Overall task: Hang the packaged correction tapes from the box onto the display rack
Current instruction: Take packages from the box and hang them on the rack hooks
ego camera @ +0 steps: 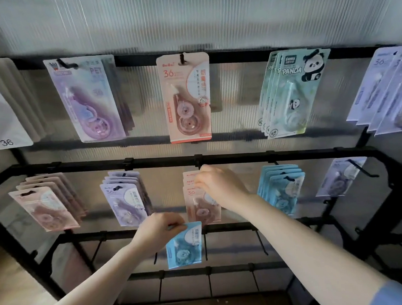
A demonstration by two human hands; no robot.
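Here our left hand pinches the blue correction tape pack (hanging upright) below-left of its blue stack, while our right hand grips the pink packs.

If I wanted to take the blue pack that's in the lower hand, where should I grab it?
Probably by a bare side edge of the card, near the middle, coming from the right. The blue pack hangs down with the left hand pinching its top left corner, so that corner is taken. The bulging plastic bubble in front looks slippery, while the flat card edge is easy to pinch between thumb and finger.
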